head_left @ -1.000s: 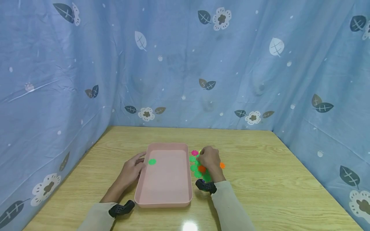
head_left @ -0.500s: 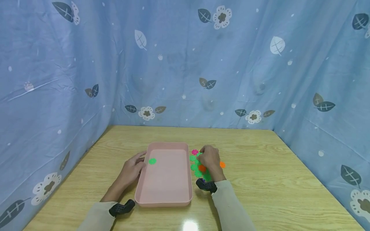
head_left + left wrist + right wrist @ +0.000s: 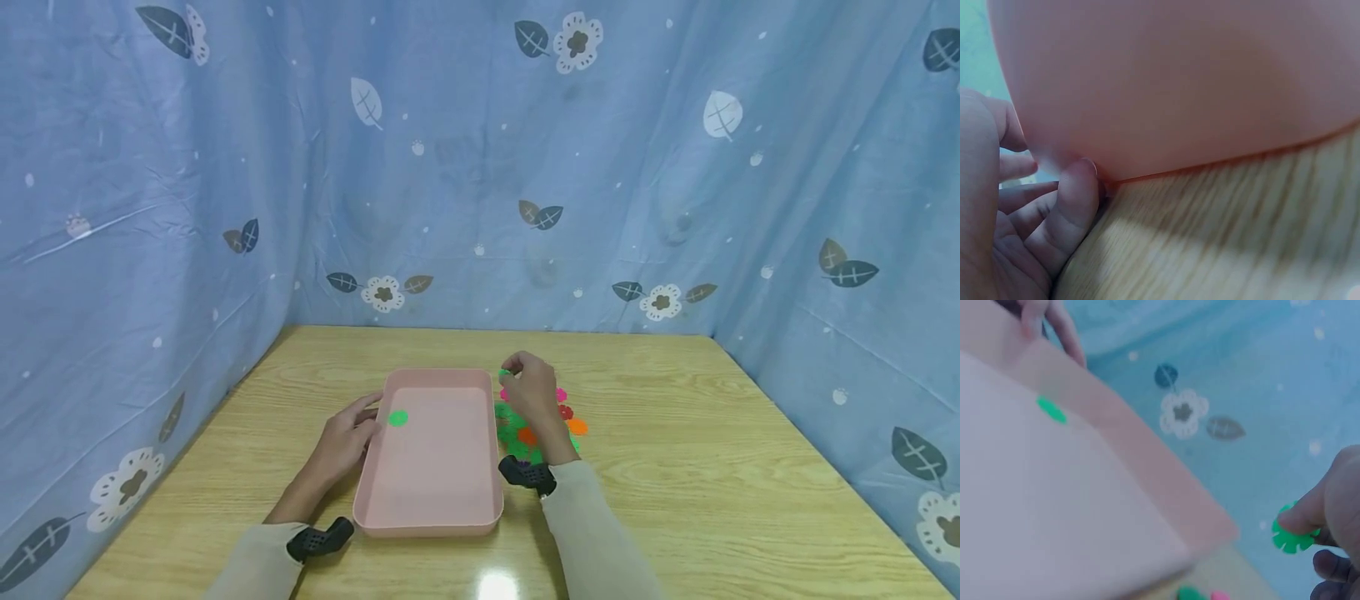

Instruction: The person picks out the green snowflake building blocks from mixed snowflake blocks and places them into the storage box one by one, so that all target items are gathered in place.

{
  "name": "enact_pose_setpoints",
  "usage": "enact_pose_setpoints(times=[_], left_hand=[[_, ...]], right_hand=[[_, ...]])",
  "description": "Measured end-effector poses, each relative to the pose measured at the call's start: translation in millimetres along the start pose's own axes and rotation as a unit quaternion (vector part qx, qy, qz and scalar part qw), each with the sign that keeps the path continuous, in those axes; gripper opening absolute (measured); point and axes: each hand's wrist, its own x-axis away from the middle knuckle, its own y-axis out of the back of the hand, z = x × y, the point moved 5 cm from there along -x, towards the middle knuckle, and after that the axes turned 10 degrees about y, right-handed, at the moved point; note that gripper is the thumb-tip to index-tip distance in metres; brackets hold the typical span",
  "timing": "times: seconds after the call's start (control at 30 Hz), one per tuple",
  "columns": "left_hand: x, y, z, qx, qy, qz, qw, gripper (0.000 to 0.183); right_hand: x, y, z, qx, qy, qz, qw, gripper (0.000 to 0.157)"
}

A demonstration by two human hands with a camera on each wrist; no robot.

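A shallow pink tray (image 3: 427,492) lies on the table, with one green notched plastic disc (image 3: 398,418) near its left wall. My left hand (image 3: 343,439) holds the tray's left side; in the left wrist view the thumb (image 3: 1079,190) presses low against the outer wall. Beyond the tray's far right corner, my right hand (image 3: 534,387) pinches a second green notched disc (image 3: 1290,542) between thumb and finger, lifted off the table. Beneath that hand and forearm lies a pile of discs (image 3: 512,435), mostly green, partly hidden.
An orange disc (image 3: 577,427), a red disc (image 3: 566,412) and a pink disc (image 3: 561,394) lie at the pile's right edge. The wooden table (image 3: 675,467) reaches back to a blue patterned curtain (image 3: 480,167), which also hangs along both sides.
My right hand has risen from the pile and shifted away and slightly left, now with a green disc in its pinch. My left hand stays at the tray's side.
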Motion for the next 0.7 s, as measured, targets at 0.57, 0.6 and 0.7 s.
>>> enact_pose_setpoints(times=[0.57, 0.6, 0.7], left_hand=[[-0.9, 1.5, 0.2, -0.012, -0.002, -0.007, 0.9999, 0.052], [-1.0, 1.2, 0.6, -0.011, -0.001, -0.007, 0.9999, 0.052], [-0.4, 0.3, 0.3, -0.017, 0.001, -0.008, 0.9998, 0.052]], right_hand=[[-4.1, -28.4, 65.1, -0.099, 0.169, -0.050, 0.979, 0.009], [-2.9, -31.8, 67.7, -0.102, 0.179, -0.049, 0.977, 0.010], [0.8, -39.9, 75.9, -0.128, 0.205, -0.052, 0.969, 0.010]])
